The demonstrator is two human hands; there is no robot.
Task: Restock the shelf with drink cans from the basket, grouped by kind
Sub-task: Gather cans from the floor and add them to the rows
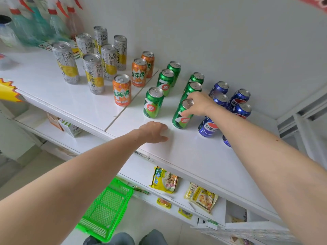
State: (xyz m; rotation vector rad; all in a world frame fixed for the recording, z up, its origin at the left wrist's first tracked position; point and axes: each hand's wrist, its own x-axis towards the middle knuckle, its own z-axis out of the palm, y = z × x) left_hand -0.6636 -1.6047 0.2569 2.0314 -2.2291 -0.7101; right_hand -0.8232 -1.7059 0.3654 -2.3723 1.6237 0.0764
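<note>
While your right hand (pixel 198 103) grips the front green can (pixel 182 114) on the shelf (pixel 194 156), left hand (pixel 154 132) resting loosely curled, a careless nudge could topple neighbouring blue cans (pixel 208 127).

1. Plain white painted wall (pixel 221 32) behind the shelving, evenly lit by soft, diffuse light.
2. Pale tiled floor (pixel 35 174) below.
3. White glossy tiered shelving unit (pixel 203 156) against the wall.
4. White metal frame structure (pixel 304 112) at right.
</note>
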